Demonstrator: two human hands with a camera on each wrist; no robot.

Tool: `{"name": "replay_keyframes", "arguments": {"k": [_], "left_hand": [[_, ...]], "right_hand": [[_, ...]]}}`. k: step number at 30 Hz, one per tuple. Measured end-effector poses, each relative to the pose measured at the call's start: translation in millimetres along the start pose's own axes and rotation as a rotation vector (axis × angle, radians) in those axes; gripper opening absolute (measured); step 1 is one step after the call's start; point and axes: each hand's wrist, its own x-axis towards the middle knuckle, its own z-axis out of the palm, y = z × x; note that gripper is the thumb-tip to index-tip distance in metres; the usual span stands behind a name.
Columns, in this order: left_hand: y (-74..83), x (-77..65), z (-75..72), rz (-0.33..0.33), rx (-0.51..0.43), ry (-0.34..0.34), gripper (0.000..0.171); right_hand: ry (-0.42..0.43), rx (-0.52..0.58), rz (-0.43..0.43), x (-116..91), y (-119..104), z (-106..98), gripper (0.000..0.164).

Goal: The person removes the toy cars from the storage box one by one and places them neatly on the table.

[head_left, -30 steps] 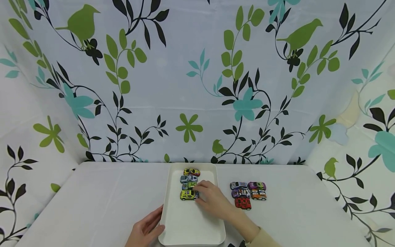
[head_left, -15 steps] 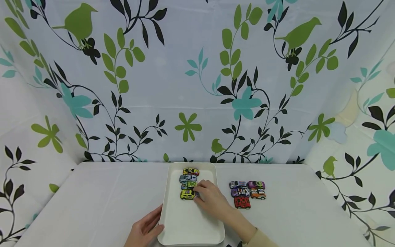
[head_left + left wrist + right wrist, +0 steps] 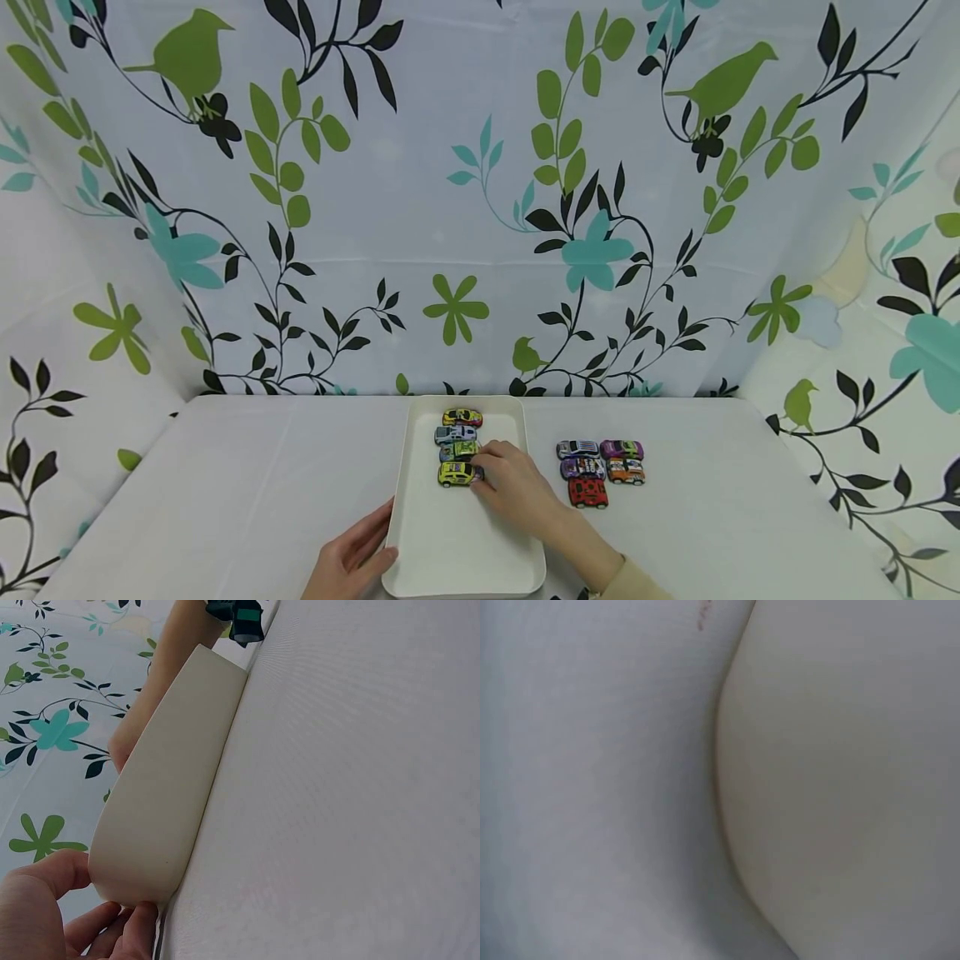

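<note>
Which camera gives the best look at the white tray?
The head view shows nearly the whole white tray from above, inside and rim. Left wrist shows only its outer side; right wrist, just a blurred curved part, probably the tray's.

The right hand (image 3: 516, 487) partly hides the nearest yellow car (image 3: 455, 474).
</note>
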Motion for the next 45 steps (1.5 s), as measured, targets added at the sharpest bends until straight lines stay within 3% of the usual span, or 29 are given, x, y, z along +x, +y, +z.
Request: {"name": "replay_keyframes", "arguments": {"k": [15,33,45], "left_hand": [[-0.3,1.4,1.5,-0.029,0.024,0.022,0.065],[-1.6,1.9,0.4,-0.061,0.019,0.018,0.068],[-1.3,0.8,1.1,-0.035,0.029,0.019,0.067]], "right_hand": [[0.008,0.036,0.013,-2,1,-1,0.015],[0.098,0.083,-0.102,-12,6,-6,0.022],[0.109,0.125,-0.037,-33,11,-27,0.025]]}}
